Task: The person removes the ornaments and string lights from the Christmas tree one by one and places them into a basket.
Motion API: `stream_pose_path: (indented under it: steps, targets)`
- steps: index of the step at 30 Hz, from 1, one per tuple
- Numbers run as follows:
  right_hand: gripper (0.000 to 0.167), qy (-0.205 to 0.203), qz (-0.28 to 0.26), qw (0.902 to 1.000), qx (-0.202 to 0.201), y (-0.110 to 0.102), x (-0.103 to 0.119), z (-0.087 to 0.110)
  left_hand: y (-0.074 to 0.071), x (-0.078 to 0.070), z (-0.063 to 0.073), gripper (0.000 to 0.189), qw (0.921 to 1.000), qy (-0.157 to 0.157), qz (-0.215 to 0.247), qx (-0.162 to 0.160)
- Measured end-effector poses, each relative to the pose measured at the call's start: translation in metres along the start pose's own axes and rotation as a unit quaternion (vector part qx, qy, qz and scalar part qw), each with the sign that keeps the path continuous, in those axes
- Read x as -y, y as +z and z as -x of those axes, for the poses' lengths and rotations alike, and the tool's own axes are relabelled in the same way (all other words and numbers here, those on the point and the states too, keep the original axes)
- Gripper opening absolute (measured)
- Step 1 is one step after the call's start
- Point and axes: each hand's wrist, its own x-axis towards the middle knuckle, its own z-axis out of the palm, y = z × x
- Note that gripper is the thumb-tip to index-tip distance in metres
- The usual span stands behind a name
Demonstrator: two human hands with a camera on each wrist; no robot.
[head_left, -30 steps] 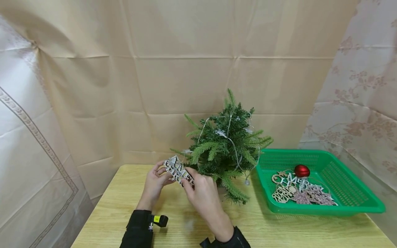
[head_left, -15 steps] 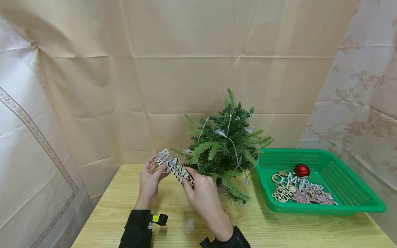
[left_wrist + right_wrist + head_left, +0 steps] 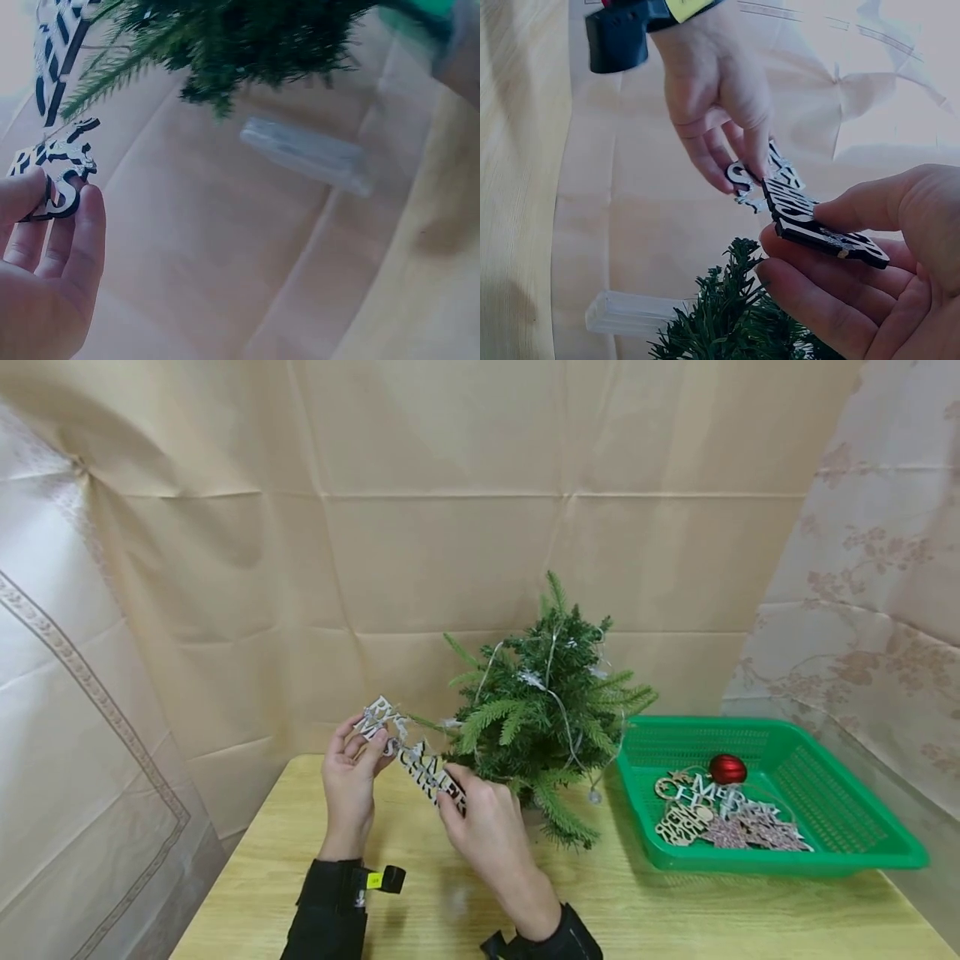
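Note:
My left hand [image 3: 351,777] pinches a letter-shaped ornament [image 3: 381,717], silver-white with dark edges, between thumb and fingers. Lower right of it, my right hand [image 3: 487,827] grips a stack of similar letter ornaments [image 3: 429,777]. Thumb on top and fingers beneath hold this stack [image 3: 810,217] in the right wrist view. The left wrist view shows the left hand's ornament [image 3: 64,176] apart from the letters above it, a branch tip between them. Just right of the hands stands a small green Christmas tree [image 3: 540,718] wound with a clear light string.
A green plastic basket [image 3: 787,860] stands on the wooden table [image 3: 420,910] at the right. It holds a red ball [image 3: 728,768], glittery pink stars [image 3: 761,829] and more letter cutouts [image 3: 682,824]. A clear plastic box [image 3: 307,154] shows below the tree in the left wrist view.
My left hand has moved up and left, drawing its ornament away from the stack. The right hand has stayed nearly in place with the rest of the letters.

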Motion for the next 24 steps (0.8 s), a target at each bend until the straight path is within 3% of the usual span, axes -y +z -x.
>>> stream_pose_path:
  steps: [9,13,18,24]
  targets:
    - [0.036,-0.002,-0.008,1.0000,-0.003,-0.004,0.001,0.005,0.006,-0.005,-0.009,0.041,0.9965,0.063,0.032,-0.044]
    - [0.036,-0.009,-0.009,0.9998,-0.014,-0.004,0.002,0.005,0.007,-0.013,-0.012,0.044,0.9929,0.096,0.053,-0.044]
    - [0.035,-0.010,-0.010,0.9998,-0.010,-0.005,0.002,0.006,0.007,-0.019,-0.010,0.044,0.9950,0.083,0.042,-0.034]
    - [0.035,-0.008,-0.015,0.9998,-0.011,-0.005,0.002,0.007,0.002,-0.016,-0.004,0.043,0.9968,0.068,0.019,-0.037]
